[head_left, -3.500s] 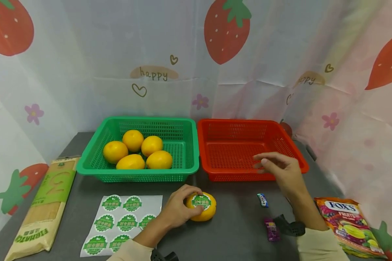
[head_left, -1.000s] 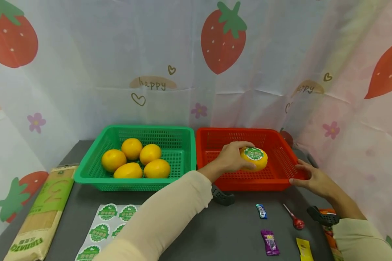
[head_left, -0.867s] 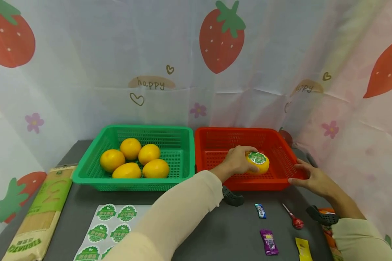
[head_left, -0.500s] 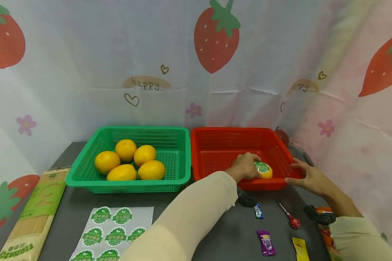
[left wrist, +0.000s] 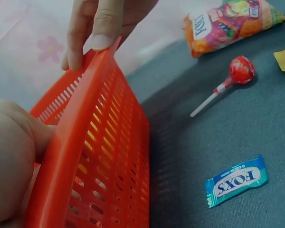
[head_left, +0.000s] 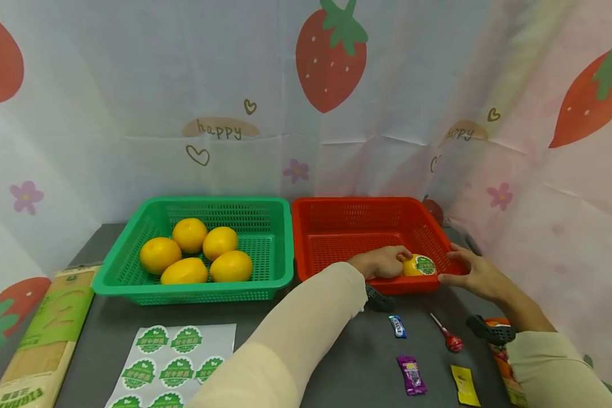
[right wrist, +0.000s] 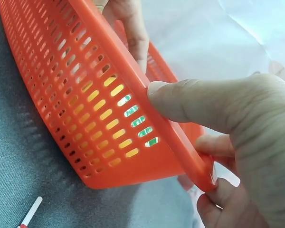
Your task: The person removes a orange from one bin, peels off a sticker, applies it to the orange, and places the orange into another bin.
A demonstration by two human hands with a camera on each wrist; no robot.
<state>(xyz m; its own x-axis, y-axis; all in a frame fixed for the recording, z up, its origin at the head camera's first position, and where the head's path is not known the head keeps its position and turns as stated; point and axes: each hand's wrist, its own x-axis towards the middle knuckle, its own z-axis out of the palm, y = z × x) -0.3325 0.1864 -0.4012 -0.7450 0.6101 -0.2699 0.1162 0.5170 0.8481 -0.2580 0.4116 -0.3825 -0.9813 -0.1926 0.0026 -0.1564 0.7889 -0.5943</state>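
An orange (head_left: 411, 266) with a round green-and-white sticker (head_left: 425, 265) lies in the front right part of the red plastic basket (head_left: 354, 208). My left hand (head_left: 382, 263) is inside the basket just left of this fruit, loosely curled fingers at its side; the thumb is hidden. My right hand (head_left: 481, 277) pinches the basket's right front corner, thumb on the rim (right wrist: 118, 50) and fingers beneath it in the right wrist view. Through the slots there, the yellow fruit and green sticker show. The left wrist view has the front wall (left wrist: 111, 142) between the hands.
Several oranges (head_left: 232, 266) sit in the green basket (head_left: 194, 289) at left. In front lie a sticker sheet (head_left: 158, 357), blue candy (head_left: 398, 327), purple candy (head_left: 411, 375), yellow packet (head_left: 465, 385) and lollipop (head_left: 453, 343). A noodle pack (head_left: 46, 334) lies far left, a candy bag (left wrist: 232, 23) at right.
My left hand has carried the stickered orange from the table into the red basket, lowered it and let go; the fruit has tipped rightward. My right hand has taken hold of the basket's corner.
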